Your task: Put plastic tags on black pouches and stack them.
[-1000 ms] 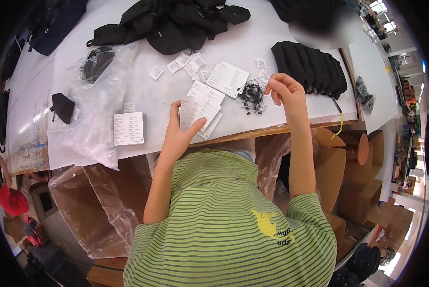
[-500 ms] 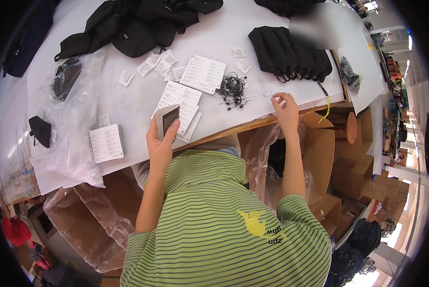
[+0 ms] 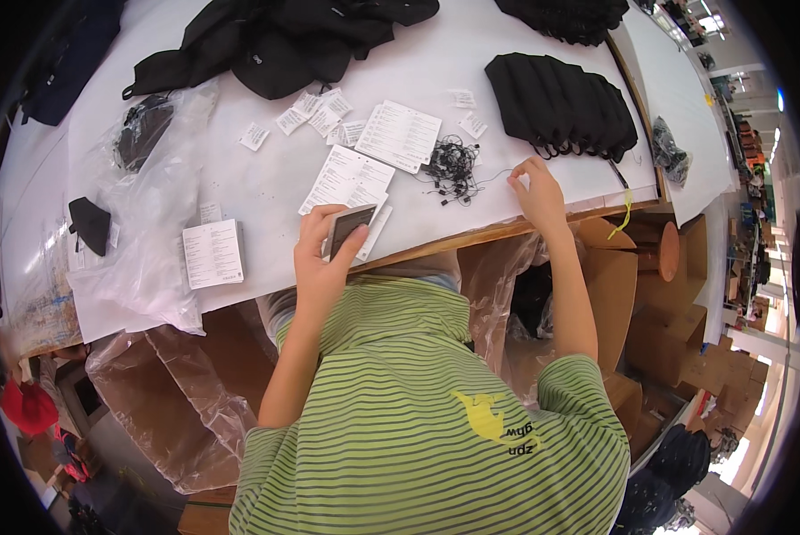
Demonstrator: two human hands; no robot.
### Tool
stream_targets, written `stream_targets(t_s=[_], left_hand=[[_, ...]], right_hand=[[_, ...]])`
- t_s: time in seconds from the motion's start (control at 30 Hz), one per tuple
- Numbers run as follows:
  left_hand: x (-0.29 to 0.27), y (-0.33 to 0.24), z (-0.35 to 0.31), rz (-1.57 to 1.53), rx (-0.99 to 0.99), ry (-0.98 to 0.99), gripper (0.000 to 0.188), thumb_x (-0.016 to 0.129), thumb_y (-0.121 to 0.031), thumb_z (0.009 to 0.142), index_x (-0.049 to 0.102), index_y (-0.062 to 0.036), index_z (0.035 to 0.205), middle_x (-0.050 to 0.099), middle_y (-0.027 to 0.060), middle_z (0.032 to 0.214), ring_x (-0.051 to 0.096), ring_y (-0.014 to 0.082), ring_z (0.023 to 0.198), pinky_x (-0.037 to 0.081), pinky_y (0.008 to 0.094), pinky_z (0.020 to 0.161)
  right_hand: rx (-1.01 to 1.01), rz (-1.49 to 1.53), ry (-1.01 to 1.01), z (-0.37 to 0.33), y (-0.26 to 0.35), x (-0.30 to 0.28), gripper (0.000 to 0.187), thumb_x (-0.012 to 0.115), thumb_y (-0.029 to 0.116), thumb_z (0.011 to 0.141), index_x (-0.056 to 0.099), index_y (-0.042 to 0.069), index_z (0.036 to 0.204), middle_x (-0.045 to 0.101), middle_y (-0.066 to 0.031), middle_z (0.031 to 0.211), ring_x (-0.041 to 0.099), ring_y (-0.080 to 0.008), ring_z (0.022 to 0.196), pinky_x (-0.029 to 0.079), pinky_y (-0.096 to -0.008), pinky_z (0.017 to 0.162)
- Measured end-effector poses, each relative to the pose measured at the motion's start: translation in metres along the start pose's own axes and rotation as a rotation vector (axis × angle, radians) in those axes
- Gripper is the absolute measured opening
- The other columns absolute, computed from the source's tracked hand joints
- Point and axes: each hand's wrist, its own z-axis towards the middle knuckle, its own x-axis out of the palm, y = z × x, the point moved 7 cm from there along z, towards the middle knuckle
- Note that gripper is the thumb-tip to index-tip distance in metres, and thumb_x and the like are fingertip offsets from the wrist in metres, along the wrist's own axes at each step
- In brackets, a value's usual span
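My left hand (image 3: 320, 263) is closed around a small stack of hang tags (image 3: 352, 226), thumb on their dark face, just above the table's front edge. My right hand (image 3: 542, 201) is raised with thumb and fingertips pinched together. A thin black tag string (image 3: 496, 176) runs from these fingertips to a tangled pile of black tag strings (image 3: 453, 168). Between the hands and beyond them lie white printed cards (image 3: 402, 134), with more printed cards (image 3: 342, 178) partly behind my left hand.
Black caps (image 3: 284, 53) are heaped at the back, and a row of nested black caps (image 3: 560, 105) sits right. Small white labels (image 3: 315, 111) lie mid-table. To the left are a card stack (image 3: 213, 253) and a clear plastic bag (image 3: 146, 223). Lined cartons (image 3: 172, 392) stand below the table edge.
My left hand has turned, tilting the held tags so that the dark face shows more. My right fingertips are slightly nearer the string pile. The whole view has shifted a little.
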Motion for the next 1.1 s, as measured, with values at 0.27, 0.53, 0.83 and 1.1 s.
stream_targets(t_s=[0.27, 0.53, 0.83, 1.1], left_hand=[[0.009, -0.052, -0.01, 0.306, 0.309, -0.015, 0.023, 0.069, -0.006, 0.079, 0.068, -0.0018, 0.101, 0.056, 0.0042, 0.092, 0.052, 0.0155, 0.088, 0.04, 0.0245, 0.078], [0.002, -0.068, -0.022, 0.298, 0.367, -0.084, 0.026, 0.071, -0.002, 0.076, 0.068, -0.004, 0.101, 0.056, 0.0042, 0.083, 0.051, 0.0148, 0.078, 0.04, 0.0246, 0.071], [0.004, -0.071, -0.029, 0.336, 0.405, -0.11, 0.031, 0.073, 0.003, 0.069, 0.071, -0.008, 0.098, 0.053, 0.0023, 0.074, 0.049, 0.016, 0.069, 0.04, 0.0273, 0.062], [0.0, -0.07, -0.03, 0.267, 0.431, -0.076, 0.029, 0.073, 0.005, 0.07, 0.072, -0.005, 0.097, 0.055, 0.0022, 0.073, 0.05, 0.0118, 0.068, 0.039, 0.0226, 0.06]], right_hand=[[0.028, 1.151, -0.135, -0.021, 0.104, -0.04, 0.012, 0.053, 0.006, 0.093, 0.049, 0.004, 0.104, 0.056, -0.0045, 0.076, 0.049, -0.0081, 0.066, 0.039, -0.0216, 0.057], [-0.171, 1.084, 0.167, -0.059, 0.21, -0.006, 0.026, 0.051, 0.003, 0.091, 0.043, 0.004, 0.115, 0.057, -0.004, 0.075, 0.054, -0.0096, 0.071, 0.045, -0.0225, 0.065], [-0.234, 0.81, -0.081, -0.068, 0.216, -0.011, 0.027, 0.056, -0.001, 0.087, 0.045, 0.003, 0.112, 0.062, -0.0058, 0.077, 0.059, -0.0109, 0.065, 0.047, -0.0237, 0.058], [-0.114, 0.975, 0.032, -0.065, 0.206, -0.007, 0.017, 0.065, 0.0, 0.082, 0.058, 0.002, 0.097, 0.064, -0.005, 0.072, 0.06, -0.0097, 0.063, 0.048, -0.022, 0.059]])
